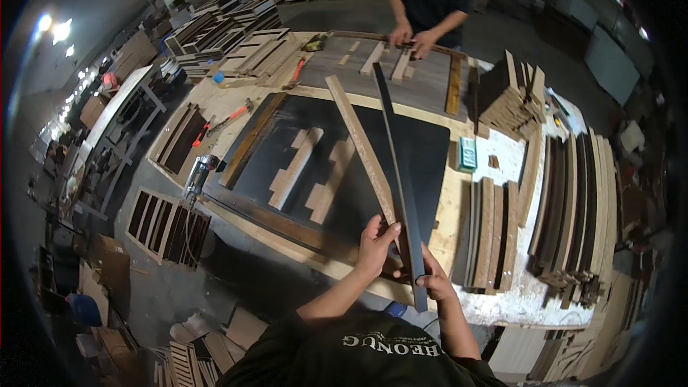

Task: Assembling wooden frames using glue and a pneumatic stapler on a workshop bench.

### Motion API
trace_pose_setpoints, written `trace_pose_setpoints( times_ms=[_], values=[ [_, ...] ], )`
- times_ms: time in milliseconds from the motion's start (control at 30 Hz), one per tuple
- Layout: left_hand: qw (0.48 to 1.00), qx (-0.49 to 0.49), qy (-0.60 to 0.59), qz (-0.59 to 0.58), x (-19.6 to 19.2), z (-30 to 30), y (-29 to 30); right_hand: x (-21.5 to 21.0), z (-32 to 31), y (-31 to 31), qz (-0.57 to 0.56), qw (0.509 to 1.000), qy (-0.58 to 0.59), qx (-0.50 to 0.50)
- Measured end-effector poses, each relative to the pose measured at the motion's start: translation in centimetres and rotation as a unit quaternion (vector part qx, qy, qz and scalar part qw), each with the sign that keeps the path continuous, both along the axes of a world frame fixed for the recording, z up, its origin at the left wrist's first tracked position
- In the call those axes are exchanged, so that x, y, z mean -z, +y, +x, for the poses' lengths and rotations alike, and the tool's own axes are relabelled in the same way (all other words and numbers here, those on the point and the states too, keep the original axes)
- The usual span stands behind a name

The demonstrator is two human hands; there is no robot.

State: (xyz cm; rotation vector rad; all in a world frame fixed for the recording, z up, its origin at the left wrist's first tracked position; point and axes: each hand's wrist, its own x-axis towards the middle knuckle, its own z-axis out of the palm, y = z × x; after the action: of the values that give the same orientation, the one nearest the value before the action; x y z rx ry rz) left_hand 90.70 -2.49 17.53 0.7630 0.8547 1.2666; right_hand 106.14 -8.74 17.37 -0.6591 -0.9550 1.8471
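Observation:
My left hand (375, 247) is closed round the lower part of a long pale wooden strip (358, 140). My right hand (436, 281) grips the lower end of a long dark strip (403, 179), thumb on its face. The two strips fan apart toward their far ends and come together near my hands. Beneath them lies a dark panel (251, 150) with brown strips along its left and near edges. Two notched wooden blocks, one pale (296, 168) and one browner (331, 180), rest on that panel.
Across the table a person (430, 0) handles small wooden pieces on a grey panel (337, 75). A nail gun (199, 178) and a red-handled hammer (222, 122) lie at left. Stacked strips (573, 208) and a green box (467, 154) occupy the right side.

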Motion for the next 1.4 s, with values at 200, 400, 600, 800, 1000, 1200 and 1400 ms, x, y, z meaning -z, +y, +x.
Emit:
trace_pose_setpoints(
  times_ms=[200,400,600,800,1000,1200,1400],
  values=[
    [0.991,-0.078,-0.074,-0.078,4.4,-11.4,6.8,-0.3,-6.5,5.0,0.043,0.992,0.092,0.079],
    [0.984,-0.116,0.103,-0.089,4.4,-27.6,16.2,-4.1,-11.3,3.8,0.066,0.983,-0.098,0.143],
    [0.829,-0.053,0.542,0.129,5.6,-36.0,25.1,-5.2,-13.9,1.1,-0.042,0.879,-0.375,0.293],
    [0.635,0.103,0.708,0.292,2.6,-34.0,36.8,-4.1,-17.7,-0.6,-0.130,0.698,-0.593,0.381],
    [0.609,0.189,0.686,0.351,1.2,-26.6,43.3,-7.8,-20.4,-0.3,-0.189,0.594,-0.725,0.291],
    [0.588,0.189,0.668,0.416,6.5,-23.5,48.2,-4.5,-21.5,-2.6,-0.248,0.669,-0.615,0.337],
    [0.648,0.175,0.659,0.338,10.5,-24.5,46.3,-1.2,-20.2,-3.6,-0.217,0.658,-0.640,0.333]
  ],
)
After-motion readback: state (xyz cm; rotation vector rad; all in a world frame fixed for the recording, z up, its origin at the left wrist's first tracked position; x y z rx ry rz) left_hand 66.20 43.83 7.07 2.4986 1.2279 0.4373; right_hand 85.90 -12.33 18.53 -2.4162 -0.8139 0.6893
